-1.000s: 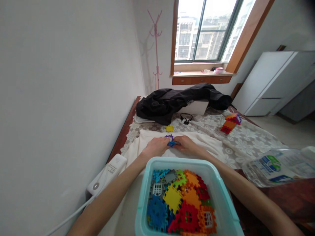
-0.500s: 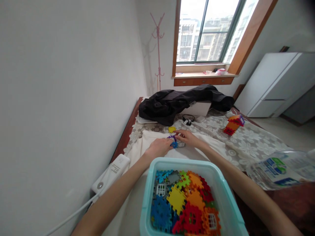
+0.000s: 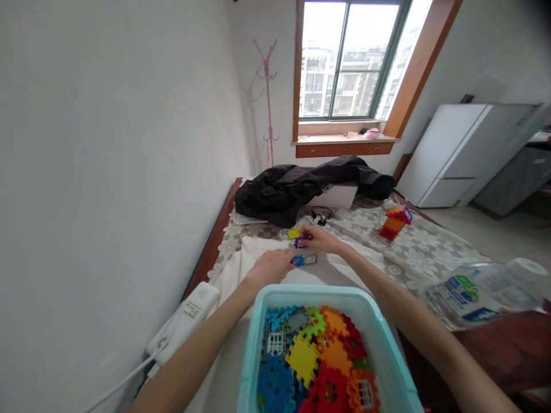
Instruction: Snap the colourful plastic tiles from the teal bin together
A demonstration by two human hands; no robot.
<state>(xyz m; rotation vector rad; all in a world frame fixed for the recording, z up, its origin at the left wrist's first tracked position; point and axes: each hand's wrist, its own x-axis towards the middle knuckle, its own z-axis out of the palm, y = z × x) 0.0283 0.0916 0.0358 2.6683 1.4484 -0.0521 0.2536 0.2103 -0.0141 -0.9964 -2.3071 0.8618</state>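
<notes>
My right hand (image 3: pixel 321 238) pinches a purple notched building piece (image 3: pixel 300 243) just above the white cloth. My left hand (image 3: pixel 272 267) lies lower and to the left, its fingertips closed on the edge of a blue notched piece (image 3: pixel 297 260). Against that blue piece sits a grey piece with a window grid (image 3: pixel 310 260); whether the two are joined is too small to tell. A yellow notched piece (image 3: pixel 293 234) rests just beyond the purple one. Closest to me, between my forearms, stands a light blue tub (image 3: pixel 247 361) full of coloured notched pieces (image 3: pixel 302 358).
An orange and red built house (image 3: pixel 395 222) stands to the right on the floral tablecloth (image 3: pixel 424 244). Behind my hands lie black earphones (image 3: pixel 321 216) and a dark jacket (image 3: pixel 275 192). A clear plastic bottle (image 3: pixel 477 292) is at right, a white power strip (image 3: pixel 189 315) at left.
My right hand has lifted the purple piece off the blue and grey pieces, up and slightly left. My left hand stays by the blue piece. The camera view has shifted a little.
</notes>
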